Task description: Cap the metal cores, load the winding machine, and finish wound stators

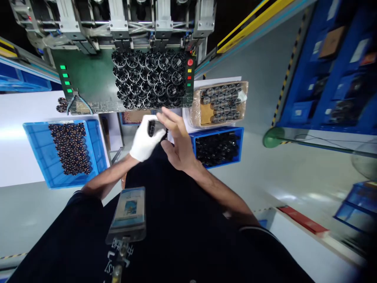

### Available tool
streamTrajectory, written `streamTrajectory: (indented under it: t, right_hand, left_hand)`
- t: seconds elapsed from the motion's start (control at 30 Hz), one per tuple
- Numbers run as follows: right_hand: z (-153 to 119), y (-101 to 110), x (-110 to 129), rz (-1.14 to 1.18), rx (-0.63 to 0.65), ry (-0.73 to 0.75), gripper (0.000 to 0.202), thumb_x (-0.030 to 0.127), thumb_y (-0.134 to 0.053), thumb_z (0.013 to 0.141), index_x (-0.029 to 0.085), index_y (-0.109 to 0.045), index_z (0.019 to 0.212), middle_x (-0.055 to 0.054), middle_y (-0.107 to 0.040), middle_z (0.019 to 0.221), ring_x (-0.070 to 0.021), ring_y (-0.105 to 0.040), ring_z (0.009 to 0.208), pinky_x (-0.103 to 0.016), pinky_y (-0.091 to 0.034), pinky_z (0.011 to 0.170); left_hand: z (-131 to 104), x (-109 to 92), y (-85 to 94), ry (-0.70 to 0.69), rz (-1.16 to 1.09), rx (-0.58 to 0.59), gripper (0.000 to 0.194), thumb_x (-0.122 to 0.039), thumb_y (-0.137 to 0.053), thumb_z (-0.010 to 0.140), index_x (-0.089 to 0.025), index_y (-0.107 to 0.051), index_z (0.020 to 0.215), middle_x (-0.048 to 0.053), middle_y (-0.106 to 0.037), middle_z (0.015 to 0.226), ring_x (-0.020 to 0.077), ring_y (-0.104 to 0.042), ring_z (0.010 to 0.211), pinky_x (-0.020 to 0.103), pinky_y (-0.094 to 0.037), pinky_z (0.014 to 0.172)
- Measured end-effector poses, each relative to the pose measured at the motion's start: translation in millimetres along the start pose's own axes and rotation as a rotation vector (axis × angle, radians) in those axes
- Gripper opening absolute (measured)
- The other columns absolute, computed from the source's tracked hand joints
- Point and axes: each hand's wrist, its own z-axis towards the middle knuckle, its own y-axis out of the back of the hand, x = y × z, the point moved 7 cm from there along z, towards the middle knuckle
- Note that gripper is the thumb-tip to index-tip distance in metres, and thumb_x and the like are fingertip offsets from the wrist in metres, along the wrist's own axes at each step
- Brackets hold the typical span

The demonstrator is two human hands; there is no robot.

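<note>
My left hand [143, 138], in a white glove, is closed around a metal ring with a black toothed insert [152, 128], and the glove covers part of it. Right beside it is my bare right hand [180, 144], its fingers stretched out close to the ring's far side. Whether those fingertips touch the ring I cannot tell. Just beyond both hands, many similar rings [153, 78] stand in rows on a green machine table [88, 74].
Pliers [77, 101] lie at the table's front edge. To the left is a blue tray [98, 157] holding copper-wound parts [70, 147]. On the right are a cardboard box [207, 114] of metal rings and a blue bin [240, 147] of black pieces. Machine clamps [119, 27] overhang the back.
</note>
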Motion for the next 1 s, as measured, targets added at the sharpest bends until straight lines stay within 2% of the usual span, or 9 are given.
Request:
streamTrajectory:
  t: [0.07, 0.13, 0.2, 0.27, 0.4, 0.6, 0.77, 0.87, 1.0]
  right_hand:
    - [-13.6, 11.3, -15.1, -0.008, 0.006, -0.050, 0.063, 0.071, -0.052, 0.124, 0.039, -0.061, 0.177, -0.009, -0.062, 0.184, -0.0349, -0.058, 0.174, -0.066, -0.049, 0.146]
    - [-29.2, 23.2, -34.8, -0.041, 0.015, -0.155, 0.057, 0.067, -0.055, 0.124, 0.037, -0.068, 0.171, -0.010, -0.069, 0.176, -0.0337, -0.064, 0.167, -0.063, -0.055, 0.142]
    - [-45.7, 30.3, -53.4, -0.078, 0.033, -0.262, 0.053, 0.063, -0.055, 0.125, 0.033, -0.072, 0.166, -0.012, -0.074, 0.168, -0.0327, -0.070, 0.160, -0.059, -0.059, 0.139]
    - [-61.7, 30.0, -66.3, -0.116, 0.077, -0.336, 0.051, 0.059, -0.053, 0.126, 0.031, -0.074, 0.164, -0.013, -0.077, 0.163, -0.0321, -0.072, 0.157, -0.057, -0.059, 0.139]
    - [-87.7, 14.4, -75.1, -0.153, 0.222, -0.392, 0.048, 0.053, -0.055, 0.125, 0.029, -0.073, 0.163, -0.015, -0.074, 0.166, -0.0323, -0.070, 0.161, -0.057, -0.055, 0.143]
    - [-99.3, 0.7, -76.7, -0.160, 0.342, -0.413, 0.046, 0.048, -0.058, 0.125, 0.029, -0.072, 0.164, -0.014, -0.072, 0.168, -0.0324, -0.070, 0.162, -0.060, -0.056, 0.143]
    - [-97.4, -2.6, -79.7, -0.191, 0.395, -0.407, 0.045, 0.045, -0.058, 0.124, 0.029, -0.072, 0.165, -0.014, -0.074, 0.165, -0.0330, -0.071, 0.159, -0.064, -0.056, 0.142]
    - [-97.3, -6.7, -80.4, -0.182, 0.422, -0.414, 0.044, 0.045, -0.058, 0.124, 0.031, -0.073, 0.164, -0.012, -0.076, 0.163, -0.0321, -0.073, 0.157, -0.063, -0.057, 0.142]
    - [-97.5, -11.5, -82.7, -0.180, 0.418, -0.412, 0.046, 0.045, -0.059, 0.124, 0.030, -0.073, 0.164, -0.012, -0.078, 0.160, -0.0318, -0.074, 0.155, -0.062, -0.057, 0.141]
  left_hand:
    - [26.0, 18.0, 30.0, -0.043, 0.365, -0.008, 0.060, -0.068, -0.096, 0.095, -0.027, -0.075, 0.133, 0.014, -0.078, 0.135, 0.0399, -0.076, 0.130, 0.060, -0.062, 0.120]
    - [57.7, 42.2, 51.8, -0.056, 0.746, 0.068, 0.063, -0.066, -0.098, 0.092, -0.023, -0.077, 0.133, 0.020, -0.078, 0.140, 0.0468, -0.071, 0.140, 0.064, -0.061, 0.123]
    - [89.1, 69.7, 65.6, -0.020, 0.980, 0.180, 0.056, -0.063, -0.091, 0.099, -0.022, -0.078, 0.135, 0.023, -0.078, 0.142, 0.0515, -0.068, 0.142, 0.070, -0.060, 0.122]
    - [114.2, 90.7, 69.7, -0.019, 1.095, 0.292, 0.056, -0.065, -0.082, 0.105, -0.020, -0.078, 0.139, 0.026, -0.077, 0.144, 0.0550, -0.065, 0.143, 0.076, -0.058, 0.120]
    - [139.9, 109.6, 63.1, -0.062, 1.113, 0.416, 0.058, -0.068, -0.073, 0.109, -0.020, -0.077, 0.142, 0.029, -0.075, 0.143, 0.0575, -0.061, 0.146, 0.081, -0.052, 0.121]
    - [145.7, 117.9, 58.5, -0.021, 1.086, 0.445, 0.066, -0.073, -0.072, 0.108, -0.020, -0.078, 0.146, 0.029, -0.074, 0.144, 0.0600, -0.060, 0.152, 0.085, -0.041, 0.128]
    - [153.4, 116.5, 59.4, -0.061, 1.036, 0.312, 0.074, -0.076, -0.079, 0.101, -0.023, -0.077, 0.153, 0.027, -0.065, 0.169, 0.0590, -0.053, 0.158, 0.085, -0.024, 0.138]
    - [152.5, 113.7, 61.1, -0.102, 0.999, 0.244, 0.079, -0.076, -0.086, 0.096, -0.025, -0.075, 0.156, 0.024, -0.063, 0.173, 0.0559, -0.050, 0.161, 0.082, -0.015, 0.144]
    - [137.9, 107.9, 81.6, -0.112, 1.017, 0.157, 0.075, -0.068, -0.090, 0.096, -0.029, -0.073, 0.157, 0.022, -0.058, 0.178, 0.0522, -0.044, 0.171, 0.078, -0.020, 0.147]
